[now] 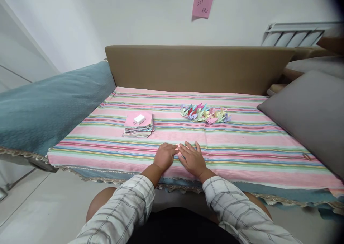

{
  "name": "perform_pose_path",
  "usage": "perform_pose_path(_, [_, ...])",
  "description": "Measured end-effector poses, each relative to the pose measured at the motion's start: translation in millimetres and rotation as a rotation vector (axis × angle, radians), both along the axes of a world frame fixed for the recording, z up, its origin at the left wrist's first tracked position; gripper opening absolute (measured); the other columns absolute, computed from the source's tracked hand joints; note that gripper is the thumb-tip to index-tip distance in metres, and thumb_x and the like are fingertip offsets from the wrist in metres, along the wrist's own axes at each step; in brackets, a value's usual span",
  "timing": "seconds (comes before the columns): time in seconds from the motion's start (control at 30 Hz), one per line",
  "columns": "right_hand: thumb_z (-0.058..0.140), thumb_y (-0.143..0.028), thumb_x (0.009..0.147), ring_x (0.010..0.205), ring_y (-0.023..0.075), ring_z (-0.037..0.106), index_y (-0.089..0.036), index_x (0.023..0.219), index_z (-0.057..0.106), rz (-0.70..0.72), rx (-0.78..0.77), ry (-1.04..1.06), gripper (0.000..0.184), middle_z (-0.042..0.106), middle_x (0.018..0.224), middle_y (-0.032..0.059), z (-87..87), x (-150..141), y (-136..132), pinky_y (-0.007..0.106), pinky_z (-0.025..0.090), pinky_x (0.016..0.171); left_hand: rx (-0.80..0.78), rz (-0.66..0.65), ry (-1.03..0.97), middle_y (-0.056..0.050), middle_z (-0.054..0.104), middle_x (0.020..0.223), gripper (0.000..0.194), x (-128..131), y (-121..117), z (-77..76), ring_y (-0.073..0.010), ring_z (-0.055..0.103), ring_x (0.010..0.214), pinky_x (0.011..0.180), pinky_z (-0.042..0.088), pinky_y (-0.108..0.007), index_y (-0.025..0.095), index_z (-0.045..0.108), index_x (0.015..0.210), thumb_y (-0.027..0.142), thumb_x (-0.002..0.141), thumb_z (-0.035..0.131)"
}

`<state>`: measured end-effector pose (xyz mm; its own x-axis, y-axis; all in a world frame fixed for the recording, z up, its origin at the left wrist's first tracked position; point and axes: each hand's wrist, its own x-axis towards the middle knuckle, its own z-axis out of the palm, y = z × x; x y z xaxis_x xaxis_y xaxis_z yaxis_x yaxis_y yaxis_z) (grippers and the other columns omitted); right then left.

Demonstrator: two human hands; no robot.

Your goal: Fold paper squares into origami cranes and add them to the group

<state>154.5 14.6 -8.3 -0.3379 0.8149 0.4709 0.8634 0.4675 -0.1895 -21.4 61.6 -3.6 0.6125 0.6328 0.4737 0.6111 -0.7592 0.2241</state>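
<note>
A small piece of pink folded paper point(177, 146) lies on the striped cloth, mostly covered by my fingers. My left hand point(164, 156) is closed, its fingers curled together and pinching the left side of the paper. From the other side, my right hand point(194, 159) rests over the paper with its fingers spread and fairly flat, the fingertips touching it. What shape the paper has under the hands is hidden. Ahead and to the right, a cluster of several colourful origami cranes point(204, 114) sits on the cloth.
A stack of square paper point(138, 130) stands ahead to the left, with a white plug adapter point(139, 119) on top. The striped cloth point(236, 140) covers the seat. A brown backrest point(199, 70) rises behind, a blue armrest point(59, 100) at left, a grey cushion point(313, 115) at right.
</note>
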Motion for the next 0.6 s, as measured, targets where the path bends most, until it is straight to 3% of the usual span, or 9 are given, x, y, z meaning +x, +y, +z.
perform_pose_path(0.17, [0.037,-0.037,0.094,0.126,0.0236,0.042,-0.025,0.128,0.051,-0.007,-0.054,-0.027,0.038,0.054,0.131,0.0053,-1.7,0.1,2.0,0.053,0.008,0.109,0.01,0.005,0.03,-0.003,0.069,0.108,0.024,-2.1,-1.6,0.6,-0.0202,0.059,0.097,0.087,0.045,-0.039,0.024,0.071,0.095,0.013,0.079,0.056])
perform_pose_path(0.3, [0.038,-0.037,0.094,0.126,0.0236,0.042,-0.025,0.124,0.054,-0.003,-0.068,-0.026,0.036,0.054,0.13,0.0053,-0.1,0.0,2.5,0.053,0.012,0.109,0.043,0.079,0.019,-0.004,0.069,0.107,0.022,-7.5,-6.2,-1.2,-0.0205,0.059,0.095,0.087,0.047,-0.039,0.022,0.071,0.091,0.013,0.079,0.056])
perform_pose_path(0.6, [0.037,-0.037,0.094,0.126,0.0238,0.042,-0.026,0.124,0.054,0.006,-0.072,-0.012,0.036,0.055,0.13,0.0051,1.4,0.5,2.4,0.053,0.014,0.108,0.043,0.193,-0.117,-0.008,0.067,0.11,0.027,-23.1,-13.0,-3.5,-0.0201,0.058,0.102,0.095,0.044,-0.042,0.018,0.068,0.094,0.008,0.079,0.048])
